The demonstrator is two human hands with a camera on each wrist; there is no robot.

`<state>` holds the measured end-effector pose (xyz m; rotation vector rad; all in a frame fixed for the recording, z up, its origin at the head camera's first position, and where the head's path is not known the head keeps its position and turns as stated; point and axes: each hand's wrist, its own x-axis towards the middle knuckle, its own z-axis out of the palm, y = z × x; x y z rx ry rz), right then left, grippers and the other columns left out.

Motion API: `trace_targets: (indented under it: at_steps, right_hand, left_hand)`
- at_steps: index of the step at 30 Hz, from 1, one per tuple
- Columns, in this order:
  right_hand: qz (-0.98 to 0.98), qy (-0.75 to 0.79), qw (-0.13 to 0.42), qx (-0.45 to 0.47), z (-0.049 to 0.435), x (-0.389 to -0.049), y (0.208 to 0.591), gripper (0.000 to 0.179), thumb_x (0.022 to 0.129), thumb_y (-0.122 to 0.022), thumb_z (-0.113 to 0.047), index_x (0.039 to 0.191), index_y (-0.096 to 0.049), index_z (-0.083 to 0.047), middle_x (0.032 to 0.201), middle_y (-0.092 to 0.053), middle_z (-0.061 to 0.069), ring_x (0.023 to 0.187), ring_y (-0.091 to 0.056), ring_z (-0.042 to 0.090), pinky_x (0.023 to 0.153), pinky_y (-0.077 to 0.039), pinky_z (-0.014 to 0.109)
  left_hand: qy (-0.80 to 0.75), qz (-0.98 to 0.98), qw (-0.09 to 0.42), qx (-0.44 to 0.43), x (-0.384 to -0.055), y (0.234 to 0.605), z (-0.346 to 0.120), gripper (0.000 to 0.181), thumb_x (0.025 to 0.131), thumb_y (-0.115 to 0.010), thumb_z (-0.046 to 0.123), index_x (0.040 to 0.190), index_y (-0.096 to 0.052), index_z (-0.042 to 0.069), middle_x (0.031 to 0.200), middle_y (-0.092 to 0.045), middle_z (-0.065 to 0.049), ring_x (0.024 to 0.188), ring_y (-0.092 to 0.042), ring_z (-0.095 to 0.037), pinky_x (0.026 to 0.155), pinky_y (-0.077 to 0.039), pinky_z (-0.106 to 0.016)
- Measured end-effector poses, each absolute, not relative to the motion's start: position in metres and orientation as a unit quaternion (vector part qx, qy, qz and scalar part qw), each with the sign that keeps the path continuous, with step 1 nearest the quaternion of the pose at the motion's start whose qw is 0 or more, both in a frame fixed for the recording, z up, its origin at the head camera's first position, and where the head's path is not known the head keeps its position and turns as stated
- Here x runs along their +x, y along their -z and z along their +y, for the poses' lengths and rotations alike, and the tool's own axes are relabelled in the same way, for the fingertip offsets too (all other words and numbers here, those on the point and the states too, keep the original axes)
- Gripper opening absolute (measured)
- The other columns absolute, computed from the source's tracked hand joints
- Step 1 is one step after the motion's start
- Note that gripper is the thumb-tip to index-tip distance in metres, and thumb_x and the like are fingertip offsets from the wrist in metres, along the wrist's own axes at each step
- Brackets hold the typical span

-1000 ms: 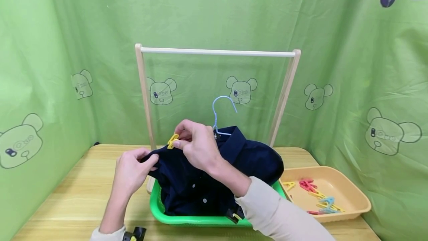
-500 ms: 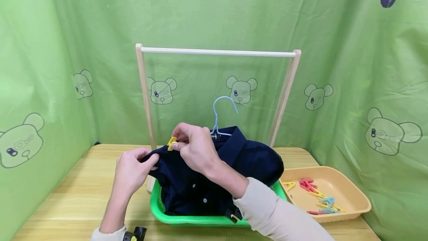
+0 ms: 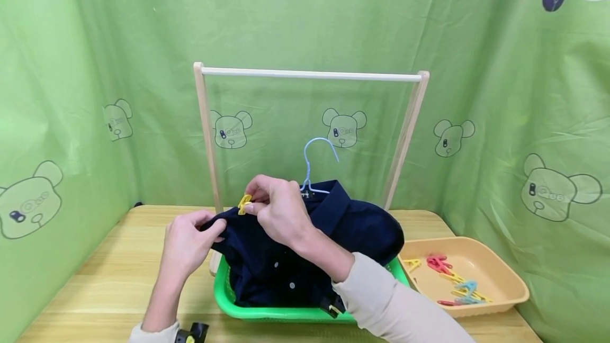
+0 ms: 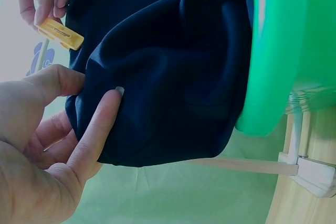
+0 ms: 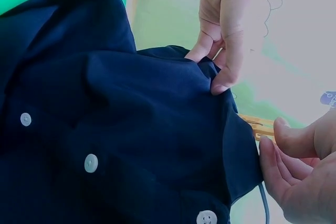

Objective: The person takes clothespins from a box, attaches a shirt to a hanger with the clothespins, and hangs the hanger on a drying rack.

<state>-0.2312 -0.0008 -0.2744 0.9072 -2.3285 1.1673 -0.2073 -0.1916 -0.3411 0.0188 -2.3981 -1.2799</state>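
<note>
A navy button-up shirt (image 3: 259,258) sits on a light blue wire hanger (image 3: 307,168), its hook rising above the collar. My left hand (image 3: 186,240) pinches the shirt's shoulder at the left between thumb and fingers. Just right of it, my right hand (image 3: 281,210) pinches a yellow clothespin (image 3: 244,204) by its handles, nose down at the shoulder's top edge. Seen from the right wrist, the clothespin (image 5: 255,125) meets the dark cloth, with the grey-blue hanger wire (image 5: 264,203) showing below. The shirt's lower part lies in a green basket (image 3: 267,312).
Behind the basket stands a wooden rack with a white rail (image 3: 310,74). An orange tray (image 3: 495,269) at the right holds several red, yellow and blue clothespins (image 3: 464,286). Green printed curtains (image 3: 305,30) enclose the wooden table (image 3: 105,274).
Over the first half second my right hand and the clothespin moved slightly down and left, uncovering more of the hanger's neck. Since then both hands have kept still, the left holding the same spot.
</note>
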Motion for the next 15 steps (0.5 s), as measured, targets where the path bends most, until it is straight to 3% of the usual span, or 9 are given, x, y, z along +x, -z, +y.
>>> trace_targets:
  at_steps: [15]
  right_hand:
    - [-0.837,-0.415,0.165,0.318,-0.0003,-0.2306,0.2733,0.015,0.085,-0.078,-0.004,0.098,-0.072,-0.008,0.093,-0.079,0.003,0.081,-0.075,0.010,0.074,-0.057,0.019]
  left_hand:
    - [0.465,-0.861,0.205,0.007,-0.2078,0.3411,-0.1941,0.012,0.089,-0.070,0.022,0.087,-0.078,0.013,0.081,-0.078,0.001,0.069,-0.074,-0.008,0.062,-0.049,-0.022]
